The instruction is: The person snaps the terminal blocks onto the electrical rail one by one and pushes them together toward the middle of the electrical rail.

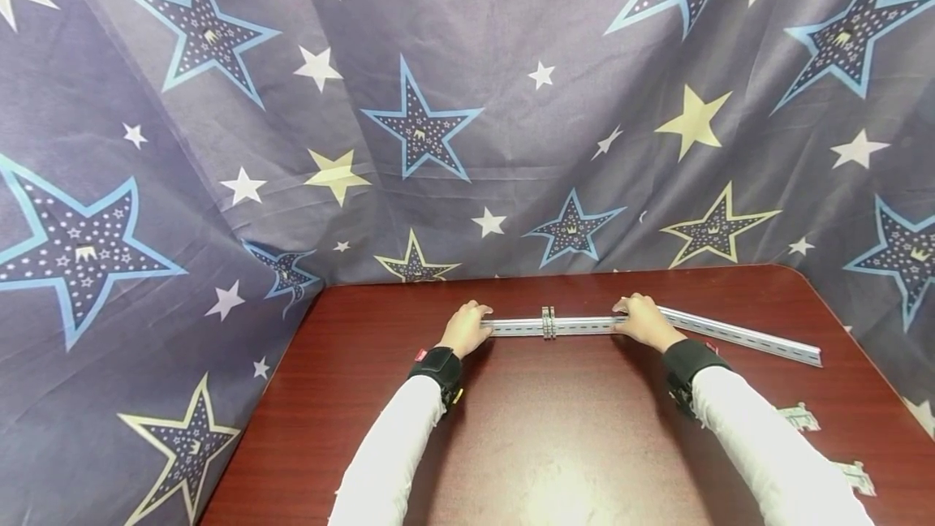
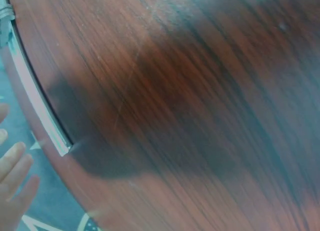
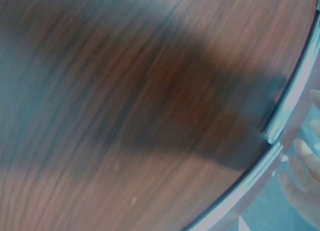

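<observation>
A slotted metal mounting rail (image 1: 519,328) lies across the far part of the table, with two narrow upright pieces (image 1: 548,323) side by side near its middle. My left hand (image 1: 466,331) is at the rail's left end, fingers extended and spread; in the left wrist view, its fingers (image 2: 14,166) appear apart from the rail end. At the right end is my right hand (image 1: 646,321), its fingers (image 3: 302,166) loosely extended in the right wrist view. A second slotted rail (image 1: 745,337) slants from beside that hand toward the right.
Two small pale green flat pieces (image 1: 801,417) lie at the right of the reddish-brown table (image 1: 584,428), partly behind the right sleeve. A grey curtain (image 1: 511,144) with printed stars hangs beyond the table's far and left edges.
</observation>
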Tool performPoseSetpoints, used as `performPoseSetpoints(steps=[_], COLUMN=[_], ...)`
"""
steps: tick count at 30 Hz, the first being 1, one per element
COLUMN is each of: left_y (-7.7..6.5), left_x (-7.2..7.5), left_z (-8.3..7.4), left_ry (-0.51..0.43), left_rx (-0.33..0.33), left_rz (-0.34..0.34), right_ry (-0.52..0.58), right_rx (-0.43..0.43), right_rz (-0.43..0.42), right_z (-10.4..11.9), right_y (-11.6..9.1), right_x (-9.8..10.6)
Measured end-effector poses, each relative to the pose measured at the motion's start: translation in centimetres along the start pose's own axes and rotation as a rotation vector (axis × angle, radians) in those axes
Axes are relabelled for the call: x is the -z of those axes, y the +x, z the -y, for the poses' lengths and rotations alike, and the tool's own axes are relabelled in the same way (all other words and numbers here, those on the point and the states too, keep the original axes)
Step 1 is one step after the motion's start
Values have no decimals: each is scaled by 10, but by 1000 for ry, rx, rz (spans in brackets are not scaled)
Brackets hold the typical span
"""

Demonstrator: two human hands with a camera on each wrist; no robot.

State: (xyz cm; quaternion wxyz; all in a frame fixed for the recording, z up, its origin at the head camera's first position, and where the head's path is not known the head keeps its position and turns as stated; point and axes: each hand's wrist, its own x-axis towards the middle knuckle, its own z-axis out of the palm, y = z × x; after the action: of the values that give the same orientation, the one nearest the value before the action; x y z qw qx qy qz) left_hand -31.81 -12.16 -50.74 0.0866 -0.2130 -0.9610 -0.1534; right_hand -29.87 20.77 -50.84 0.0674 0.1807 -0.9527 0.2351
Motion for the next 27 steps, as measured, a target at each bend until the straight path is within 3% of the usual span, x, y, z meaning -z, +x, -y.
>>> performPoseSetpoints(steps=[16,27], left_y=[-19,-34], left_x=[20,23], left_z=[-6,-3], left_ry=[-43,-33], left_rx=[-88,-112], left_rz=[40,63], right_ry=[-47,-42], right_rx=[-75,-139], right_rz=[42,34], right_z=[-23,-58], right_y=[-29,-49], right_x=[47,56])
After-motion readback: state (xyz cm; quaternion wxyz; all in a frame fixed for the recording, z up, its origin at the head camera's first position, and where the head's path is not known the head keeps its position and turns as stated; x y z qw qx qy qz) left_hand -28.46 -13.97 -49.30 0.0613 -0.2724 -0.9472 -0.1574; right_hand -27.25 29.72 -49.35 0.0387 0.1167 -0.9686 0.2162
